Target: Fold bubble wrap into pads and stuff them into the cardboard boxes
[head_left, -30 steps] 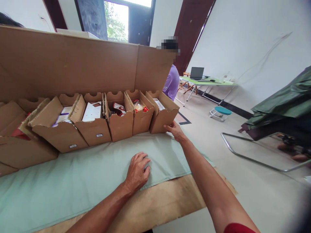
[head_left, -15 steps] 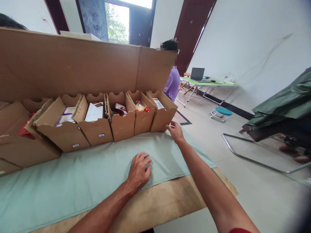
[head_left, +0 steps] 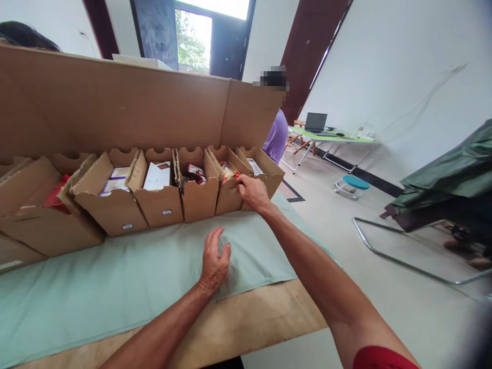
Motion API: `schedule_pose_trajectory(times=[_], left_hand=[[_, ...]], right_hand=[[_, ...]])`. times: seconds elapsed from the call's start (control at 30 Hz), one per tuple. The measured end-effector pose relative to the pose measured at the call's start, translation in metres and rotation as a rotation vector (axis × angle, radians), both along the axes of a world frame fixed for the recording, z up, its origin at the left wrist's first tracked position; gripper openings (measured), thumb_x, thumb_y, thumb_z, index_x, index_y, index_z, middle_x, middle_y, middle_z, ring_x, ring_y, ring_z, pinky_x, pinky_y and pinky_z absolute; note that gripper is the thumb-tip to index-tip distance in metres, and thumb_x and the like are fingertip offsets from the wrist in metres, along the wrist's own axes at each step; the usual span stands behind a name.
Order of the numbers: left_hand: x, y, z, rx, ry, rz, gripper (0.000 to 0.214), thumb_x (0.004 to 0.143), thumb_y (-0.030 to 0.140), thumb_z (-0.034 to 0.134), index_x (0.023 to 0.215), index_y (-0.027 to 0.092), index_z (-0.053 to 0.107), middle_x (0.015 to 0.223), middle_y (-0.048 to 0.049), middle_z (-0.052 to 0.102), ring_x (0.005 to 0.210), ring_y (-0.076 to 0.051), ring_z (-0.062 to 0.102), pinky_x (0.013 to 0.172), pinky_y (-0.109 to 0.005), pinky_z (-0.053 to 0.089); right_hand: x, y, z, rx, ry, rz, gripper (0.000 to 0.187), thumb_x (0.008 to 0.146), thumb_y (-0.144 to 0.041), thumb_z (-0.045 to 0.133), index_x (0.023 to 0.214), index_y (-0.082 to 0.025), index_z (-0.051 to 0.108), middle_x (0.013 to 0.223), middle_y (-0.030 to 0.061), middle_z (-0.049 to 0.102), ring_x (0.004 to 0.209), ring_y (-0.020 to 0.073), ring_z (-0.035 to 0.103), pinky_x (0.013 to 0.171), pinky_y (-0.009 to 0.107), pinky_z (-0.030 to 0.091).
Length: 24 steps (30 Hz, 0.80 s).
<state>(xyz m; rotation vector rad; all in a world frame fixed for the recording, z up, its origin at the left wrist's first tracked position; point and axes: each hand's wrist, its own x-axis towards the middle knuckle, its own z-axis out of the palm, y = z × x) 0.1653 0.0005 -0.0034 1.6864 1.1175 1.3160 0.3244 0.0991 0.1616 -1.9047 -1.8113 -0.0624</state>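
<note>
My right hand (head_left: 254,193) is at the front rim of a cardboard box (head_left: 228,199), second from the right end of a row. Its fingers are bent and closed at that rim, close to a red and clear packet (head_left: 227,173) inside. Part of the last box (head_left: 272,177), which holds a white printed item (head_left: 254,166), is hidden behind this hand. Lower and to the left, my left hand (head_left: 215,259) is over the pale green cloth (head_left: 154,269), thumb and fingers apart, holding nothing.
Several more open cardboard boxes (head_left: 161,207) stand leftward, with cartons and red packs inside. Behind them rises a tall cardboard panel (head_left: 154,105). A person in purple (head_left: 277,134) is beyond it. To the right are a laptop table (head_left: 338,137), a blue stool (head_left: 355,182) and a metal frame (head_left: 400,266).
My right hand has moved left and up from the end box's lower corner to the neighbouring box's front rim. My left hand has shifted slightly up and left, turning onto its side.
</note>
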Motion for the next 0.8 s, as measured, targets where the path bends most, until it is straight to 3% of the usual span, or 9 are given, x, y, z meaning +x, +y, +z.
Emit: schedule_pose_trajectory(times=[0.1, 0.27, 0.4, 0.47, 0.57, 0.67, 0.73, 0.8], left_hand=[[-0.004, 0.008, 0.006, -0.102, -0.159, 0.1, 0.046, 0.1, 0.041, 0.047, 0.138, 0.018, 0.055, 0.144, -0.0155, 0.06, 0.136, -0.027, 0.055, 0.119, -0.047, 0.041], [-0.018, 0.027, 0.015, -0.181, -0.284, 0.205, 0.058, 0.1, 0.056, 0.037, 0.138, 0.015, 0.053, 0.147, -0.02, 0.057, 0.142, -0.032, 0.05, 0.122, -0.051, 0.036], [-0.023, 0.022, 0.027, -0.207, -0.277, 0.132, 0.063, 0.096, 0.061, 0.042, 0.134, 0.013, 0.058, 0.147, -0.0211, 0.057, 0.142, -0.033, 0.049, 0.123, -0.052, 0.032], [-0.019, 0.008, 0.036, -0.221, -0.262, 0.033, 0.063, 0.096, 0.063, 0.044, 0.132, 0.016, 0.063, 0.144, -0.0177, 0.061, 0.139, -0.032, 0.054, 0.121, -0.052, 0.037], [-0.007, -0.021, 0.051, -0.257, -0.248, -0.24, 0.062, 0.098, 0.067, 0.043, 0.132, 0.021, 0.067, 0.146, -0.012, 0.063, 0.139, -0.031, 0.055, 0.118, -0.051, 0.041], [0.001, -0.046, 0.061, -0.302, -0.277, -0.437, 0.064, 0.099, 0.07, 0.042, 0.137, 0.024, 0.065, 0.152, -0.0103, 0.059, 0.143, -0.031, 0.05, 0.119, -0.051, 0.04], [-0.004, -0.06, 0.059, -0.297, -0.32, -0.402, 0.062, 0.098, 0.069, 0.046, 0.139, 0.025, 0.063, 0.153, -0.0096, 0.058, 0.144, -0.031, 0.05, 0.119, -0.05, 0.04], [-0.02, -0.075, 0.052, -0.245, -0.389, -0.295, 0.058, 0.096, 0.066, 0.053, 0.138, 0.027, 0.063, 0.15, -0.0089, 0.06, 0.141, -0.03, 0.052, 0.118, -0.05, 0.041]], right_hand=[[-0.001, -0.043, 0.003, 0.014, -0.019, -0.011, 0.025, 0.092, -0.019, 0.055, 0.107, -0.024, 0.074, 0.094, 0.0075, 0.079, 0.09, 0.0283, 0.072, 0.079, 0.034, 0.05], [0.03, -0.188, 0.001, 0.121, 0.095, 0.117, 0.021, 0.095, -0.022, 0.052, 0.1, -0.024, 0.072, 0.089, 0.0029, 0.078, 0.073, 0.0203, 0.071, 0.069, 0.029, 0.051], [0.074, -0.304, -0.019, 0.261, 0.179, 0.057, 0.022, 0.093, -0.025, 0.06, 0.11, -0.03, 0.072, 0.098, 0.0016, 0.078, 0.082, 0.0203, 0.073, 0.071, 0.028, 0.056], [0.086, -0.343, -0.038, 0.291, 0.336, -0.063, 0.044, 0.093, -0.032, 0.064, 0.137, -0.032, 0.061, 0.112, 0.0048, 0.077, 0.092, 0.0229, 0.074, 0.079, 0.031, 0.058], [0.082, -0.369, -0.072, 0.311, 0.568, -0.153, 0.08, 0.091, -0.046, 0.07, 0.161, -0.032, 0.032, 0.14, 0.0124, 0.066, 0.108, 0.0279, 0.071, 0.089, 0.04, 0.059], [0.057, -0.362, -0.096, 0.227, 0.628, -0.19, 0.07, 0.087, -0.055, 0.073, 0.147, -0.026, 0.049, 0.131, 0.0137, 0.069, 0.106, 0.0299, 0.072, 0.086, 0.043, 0.061], [0.037, -0.35, -0.105, 0.234, 0.607, -0.256, 0.058, 0.087, -0.055, 0.073, 0.133, -0.023, 0.059, 0.119, 0.0121, 0.073, 0.106, 0.0308, 0.071, 0.09, 0.045, 0.061], [0.021, -0.34, -0.113, 0.34, 0.554, -0.282, 0.053, 0.088, -0.051, 0.072, 0.13, -0.022, 0.062, 0.122, 0.0131, 0.072, 0.117, 0.0341, 0.067, 0.101, 0.052, 0.057]])
